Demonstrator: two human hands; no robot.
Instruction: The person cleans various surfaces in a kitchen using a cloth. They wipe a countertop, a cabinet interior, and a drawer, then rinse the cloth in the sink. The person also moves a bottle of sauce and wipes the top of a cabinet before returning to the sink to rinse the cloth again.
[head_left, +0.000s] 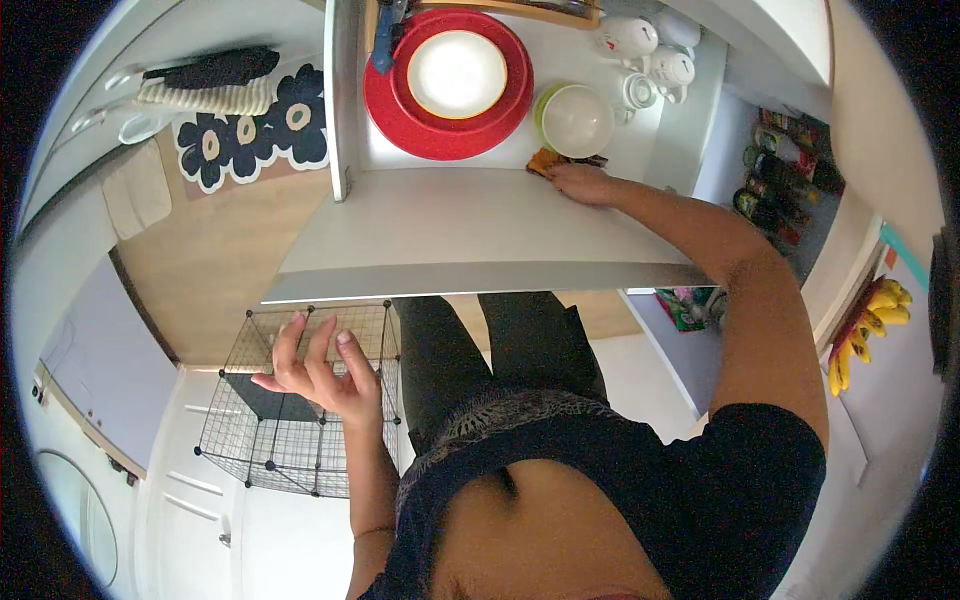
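Observation:
In an open white drawer, my right hand presses on an orange and dark cloth. The cloth lies at the drawer's inner front edge, just below a white and green bowl. Left of the bowl are red plates with a smaller white plate stacked on top. White mugs and a clear glass cup stand at the drawer's right side. My left hand is raised outside the drawer with its fingers apart, holding nothing.
A black wire grid cage stands on the floor at the left. A flower-patterned mat lies at the upper left. Bottles and jars fill a space right of the drawer. Bananas lie on a surface at the far right.

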